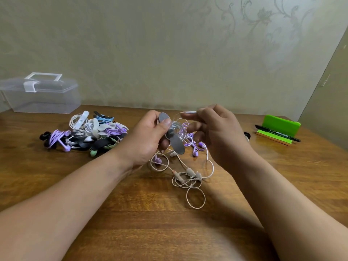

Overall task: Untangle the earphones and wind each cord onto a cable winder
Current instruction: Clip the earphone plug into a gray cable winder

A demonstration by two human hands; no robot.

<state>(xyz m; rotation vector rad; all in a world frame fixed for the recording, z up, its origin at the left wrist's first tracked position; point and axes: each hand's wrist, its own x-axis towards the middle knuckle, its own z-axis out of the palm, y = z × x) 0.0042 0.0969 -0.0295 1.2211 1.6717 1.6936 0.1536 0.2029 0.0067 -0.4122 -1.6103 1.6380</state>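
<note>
My left hand grips a grey bone-shaped cable winder above the table, thumb pressed on its upper lobe. White cord is wrapped round the winder's middle. My right hand pinches the free end of that white earphone cord just right of the winder. Beneath the hands lie tangled purple earphones and a pinkish-white earphone cord in loose loops on the wooden table.
A heap of wound earphones on winders lies at the left. Behind the heap, a clear plastic box stands against the wall. A green holder with a black marker stands at the right.
</note>
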